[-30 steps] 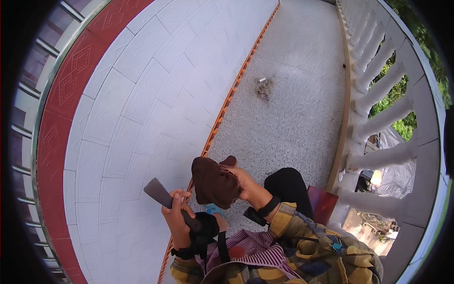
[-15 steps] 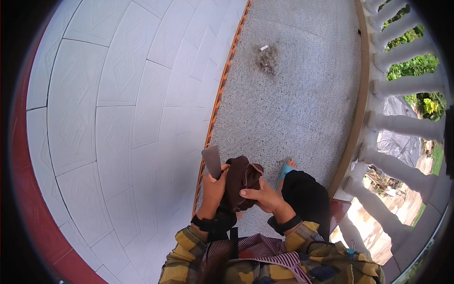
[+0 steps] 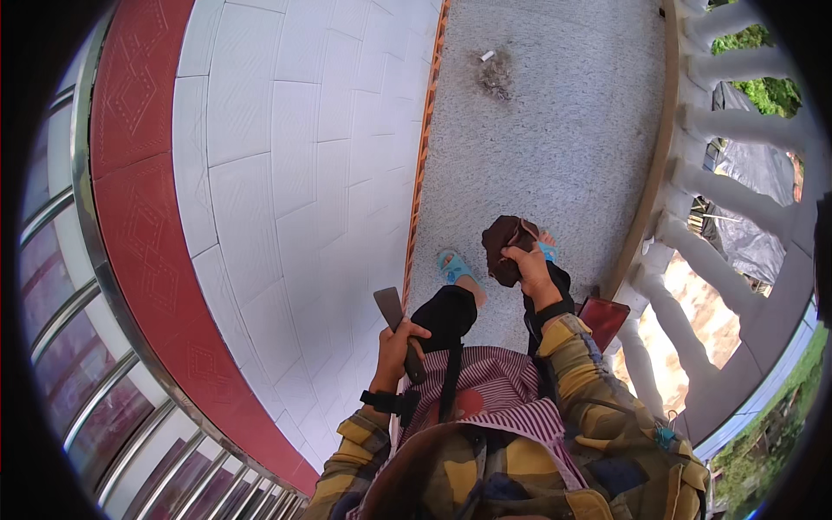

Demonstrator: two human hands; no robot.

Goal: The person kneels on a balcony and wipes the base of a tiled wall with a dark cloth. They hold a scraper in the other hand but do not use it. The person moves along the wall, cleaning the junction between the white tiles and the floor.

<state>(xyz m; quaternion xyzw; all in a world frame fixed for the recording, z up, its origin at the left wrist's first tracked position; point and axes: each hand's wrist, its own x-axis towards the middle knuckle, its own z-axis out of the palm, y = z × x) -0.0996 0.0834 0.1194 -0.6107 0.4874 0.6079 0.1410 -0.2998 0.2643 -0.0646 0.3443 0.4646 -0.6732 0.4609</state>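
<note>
My left hand (image 3: 396, 348) is wrapped round a scraper (image 3: 389, 305). Its flat grey blade points up and away, and the dark handle comes out below my fingers. Out ahead, over the floor, my right hand (image 3: 532, 270) grips a bunched dark brown cloth (image 3: 503, 245), thumb on top. The two hands are well apart. Below them hangs a striped apron (image 3: 503, 371) over my front. A blue sandal (image 3: 453, 267) shows on my left foot, while the cloth partly covers the view of my right foot.
A small heap of dirt (image 3: 496, 80) with a white scrap (image 3: 487, 55) lies on the speckled floor (image 3: 572, 130). White wall tiles (image 3: 251, 191) rise on the left, above them a red tile band (image 3: 143, 199). White balusters (image 3: 737, 186) line the right, near a red-brown object (image 3: 603, 321).
My hands have parted. The right one carried the cloth forward and right; the left one, with the scraper, drew back from the cloth. The view has shifted, showing a metal-barred window at left.
</note>
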